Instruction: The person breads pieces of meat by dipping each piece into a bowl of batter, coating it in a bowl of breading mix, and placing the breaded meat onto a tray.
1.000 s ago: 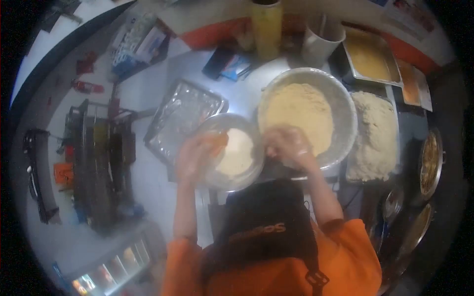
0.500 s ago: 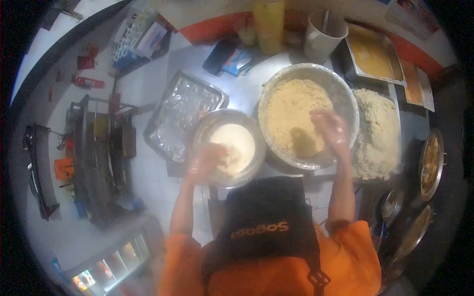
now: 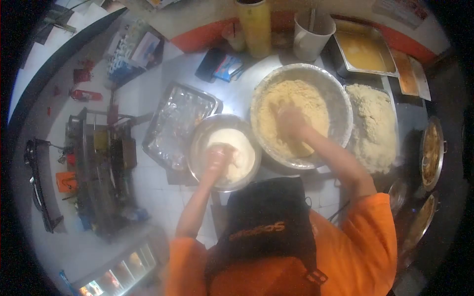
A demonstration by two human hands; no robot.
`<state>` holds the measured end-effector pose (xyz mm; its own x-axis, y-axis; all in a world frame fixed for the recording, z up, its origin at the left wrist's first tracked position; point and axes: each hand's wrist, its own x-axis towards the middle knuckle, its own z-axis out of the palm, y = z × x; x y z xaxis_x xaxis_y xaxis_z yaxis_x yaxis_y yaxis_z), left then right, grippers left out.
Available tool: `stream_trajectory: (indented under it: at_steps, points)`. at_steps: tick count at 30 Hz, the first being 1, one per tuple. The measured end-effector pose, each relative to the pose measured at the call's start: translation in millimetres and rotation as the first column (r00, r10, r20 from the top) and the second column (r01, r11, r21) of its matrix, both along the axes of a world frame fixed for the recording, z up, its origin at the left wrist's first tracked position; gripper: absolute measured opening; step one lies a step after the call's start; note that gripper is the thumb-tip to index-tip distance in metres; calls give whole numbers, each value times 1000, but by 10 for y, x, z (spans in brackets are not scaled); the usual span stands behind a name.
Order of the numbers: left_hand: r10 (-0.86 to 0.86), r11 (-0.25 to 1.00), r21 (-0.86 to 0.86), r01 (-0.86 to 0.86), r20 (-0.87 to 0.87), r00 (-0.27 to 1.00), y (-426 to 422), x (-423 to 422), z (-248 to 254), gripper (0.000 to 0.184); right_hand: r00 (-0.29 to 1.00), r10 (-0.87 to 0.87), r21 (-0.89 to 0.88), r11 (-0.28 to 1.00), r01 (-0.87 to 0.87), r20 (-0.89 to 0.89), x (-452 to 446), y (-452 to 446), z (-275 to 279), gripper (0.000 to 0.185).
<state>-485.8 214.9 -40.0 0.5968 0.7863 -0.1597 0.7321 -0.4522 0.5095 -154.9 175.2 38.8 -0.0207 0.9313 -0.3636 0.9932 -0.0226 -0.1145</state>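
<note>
My left hand (image 3: pixel 219 155) is inside the smaller metal bowl (image 3: pixel 196 165). Its fingers look curled in the creamy white mixture (image 3: pixel 242 143), and I cannot make out what they hold. My right hand (image 3: pixel 291 121) reaches down into the larger metal bowl (image 3: pixel 340 121). It is pressed into yellowish crumbly breading (image 3: pixel 313 96), its fingers smeared by motion and partly buried. The two bowls stand side by side on the metal table.
Left of the bowls lies a metal tray (image 3: pixel 168 130) lined with crinkled plastic. On the right, a second tray holds heaped pale coated food (image 3: pixel 368 128). Behind are a white jug (image 3: pixel 312 37), a tall yellow container (image 3: pixel 256 32) and a steel pan of yellow liquid (image 3: pixel 368 52).
My right hand has moved left and down into the breading from above the bowl's right side. My left hand has shifted slightly right, further into the white mixture. The view has shifted a little.
</note>
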Motion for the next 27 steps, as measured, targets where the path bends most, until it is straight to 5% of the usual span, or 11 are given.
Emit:
stream_trajectory:
  at_steps: [3,7,9,12,16,18,21,24,27]
  points:
    - [108,987,128,-93,-114,988,104,17,87,23,987,-82,-159,985,60,-137,97,104,-215,90]
    - [-9,973,227,45,-154,988,96,-28,42,22,995,89,-207,975,-80,35,104,202,-154,68]
    - [57,998,-15,-56,75,996,131,-72,11,21,984,151,-181,974,-134,89,27,149,-122,60]
    - [240,970,-128,-208,338,910,131,-14,79,16,1000,-15,304,952,21,-20,-48,-102,-177,66]
    - [338,933,-245,-265,333,880,58,186,975,11,999,31,73,997,-29,-27,177,-112,-234,80]
    - [221,975,-37,-218,148,964,55,234,1351,13,993,-21,-69,998,13,-118,258,13,-210,82]
    - [251,967,30,-253,51,967,43,138,1614,17,999,39,-533,844,-51,-34,409,248,-288,70]
    - [163,981,90,-172,96,982,101,-31,1609,19,995,9,-399,916,-48,-98,421,201,-332,72]
    - [224,969,118,-219,-28,974,63,193,1870,19,994,72,14,997,-71,-85,149,-74,16,65]
